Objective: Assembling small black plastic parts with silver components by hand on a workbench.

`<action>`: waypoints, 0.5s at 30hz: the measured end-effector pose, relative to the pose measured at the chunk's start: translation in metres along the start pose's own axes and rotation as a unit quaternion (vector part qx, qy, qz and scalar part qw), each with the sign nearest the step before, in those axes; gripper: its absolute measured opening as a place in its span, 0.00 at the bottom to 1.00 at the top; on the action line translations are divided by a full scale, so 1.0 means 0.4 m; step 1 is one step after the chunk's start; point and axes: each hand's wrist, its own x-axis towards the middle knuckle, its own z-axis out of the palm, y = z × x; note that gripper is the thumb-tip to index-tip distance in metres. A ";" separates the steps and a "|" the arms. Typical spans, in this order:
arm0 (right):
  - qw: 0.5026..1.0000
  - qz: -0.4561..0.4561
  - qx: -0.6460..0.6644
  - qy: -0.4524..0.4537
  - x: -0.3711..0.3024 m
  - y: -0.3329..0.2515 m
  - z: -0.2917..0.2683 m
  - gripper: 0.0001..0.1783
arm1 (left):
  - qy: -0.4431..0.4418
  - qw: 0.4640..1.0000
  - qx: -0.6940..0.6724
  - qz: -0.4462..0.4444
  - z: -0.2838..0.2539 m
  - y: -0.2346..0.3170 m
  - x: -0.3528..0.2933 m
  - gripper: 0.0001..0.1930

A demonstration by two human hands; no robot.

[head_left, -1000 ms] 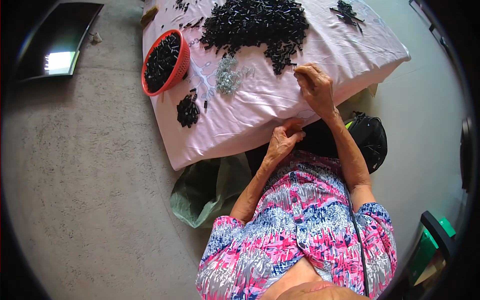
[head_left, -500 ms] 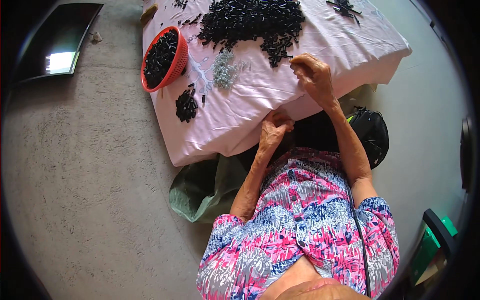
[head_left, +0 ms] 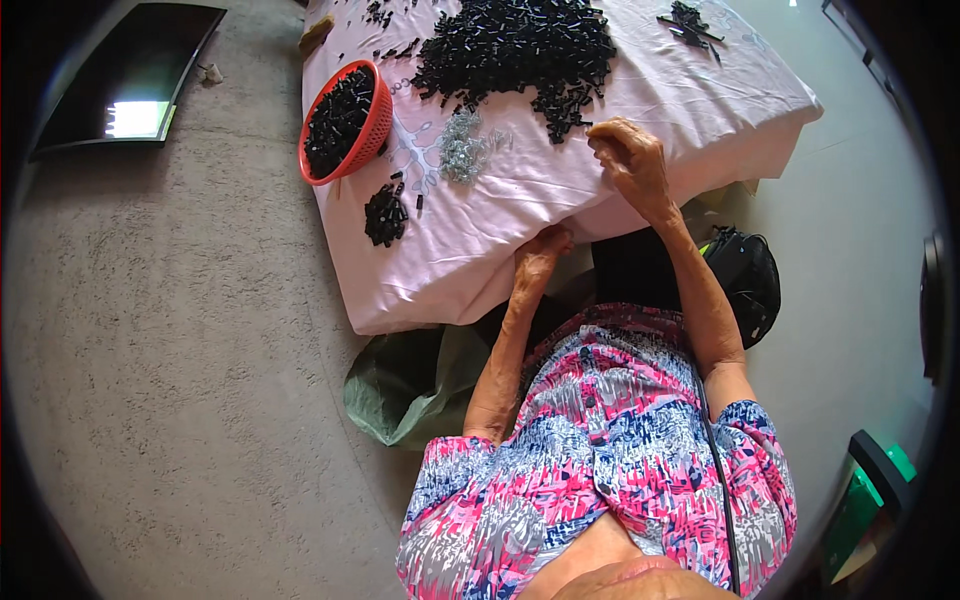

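My right hand (head_left: 634,166) hovers over the pink-clothed table (head_left: 480,235), its fingers curled into a pinch. Its fingertips are beside the near tip of a large heap of small black tubular parts (head_left: 515,50); whatever they hold is too small to make out. At the table's front edge, my left hand (head_left: 545,252) is closed against the hanging cloth, its fingertips mostly hidden. Between the hands and a red basket lies a small pile of clear, shiny little pieces (head_left: 462,150). Left of that is a smaller cluster of black parts (head_left: 385,215).
The red plastic basket (head_left: 380,120), full of black parts, stands at the table's left edge. More dark pieces (head_left: 690,22) lie at the far right. A green plastic bag (head_left: 390,390) sits below the table, and a black bag (head_left: 750,285) is to the right.
My left hand has turned and drawn in against the table edge, its fingers now less visible. My right hand stays by the heap with its fingers curled. The whole view has shifted slightly.
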 end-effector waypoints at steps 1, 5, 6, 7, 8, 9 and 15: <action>1.000 -0.002 0.005 0.001 0.000 0.001 0.000 0.09 | 0.008 1.000 -0.001 -0.003 0.001 0.004 0.003 0.09; 1.000 -0.021 -0.017 0.008 -0.003 0.013 -0.013 0.10 | -0.005 0.997 0.083 0.003 0.002 -0.013 0.054 0.08; 1.000 -0.018 -0.015 0.005 0.001 0.009 -0.009 0.10 | -0.002 0.997 0.082 0.000 -0.020 -0.051 0.071 0.08; 1.000 -0.024 -0.017 0.004 0.003 0.007 -0.008 0.10 | -0.006 0.977 0.201 0.076 -0.046 -0.099 0.101 0.09; 0.999 -0.026 -0.023 0.005 0.000 0.015 -0.015 0.10 | -0.019 0.937 0.314 0.150 -0.045 -0.123 0.130 0.09; 1.000 -0.003 -0.015 0.003 -0.007 0.023 -0.024 0.11 | -0.009 0.959 0.269 0.084 -0.035 -0.151 0.155 0.14; 1.000 -0.012 0.023 0.013 0.006 0.002 0.007 0.11 | 0.111 0.563 0.685 0.450 -0.154 -0.375 0.325 0.19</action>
